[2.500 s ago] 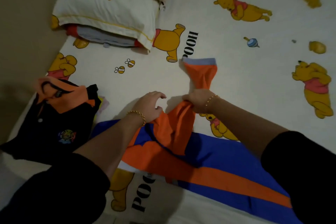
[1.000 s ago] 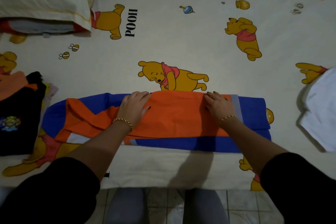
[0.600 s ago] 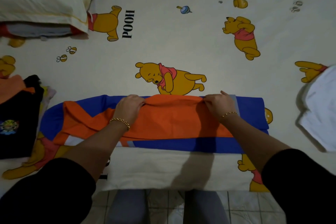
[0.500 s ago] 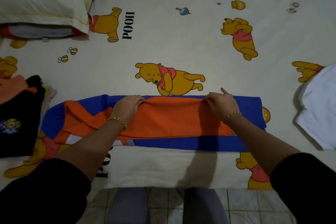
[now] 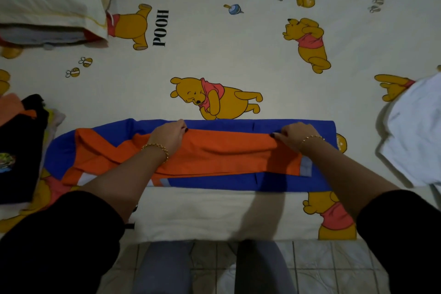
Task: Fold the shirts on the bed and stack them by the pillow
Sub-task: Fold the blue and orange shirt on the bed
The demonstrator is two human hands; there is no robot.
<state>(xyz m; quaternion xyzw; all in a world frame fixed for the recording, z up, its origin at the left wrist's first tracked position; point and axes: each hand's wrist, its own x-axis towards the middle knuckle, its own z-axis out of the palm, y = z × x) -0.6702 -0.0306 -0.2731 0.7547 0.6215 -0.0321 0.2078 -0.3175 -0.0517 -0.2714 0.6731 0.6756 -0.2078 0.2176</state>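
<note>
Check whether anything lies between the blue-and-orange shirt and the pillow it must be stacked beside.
Nothing visible does. The left hand and right hand pinch the shirt, and only bare sheet lies between it and the pillow. The black shirt lies at the left edge, beside that path.

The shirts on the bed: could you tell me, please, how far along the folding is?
Done: a black shirt looks folded at the left edge, near the pillow. In hand: the left hand and right hand pinch the orange fold of the blue-and-orange shirt. Left: finishing it, stacking it, and the crumpled white garment at right.
</note>
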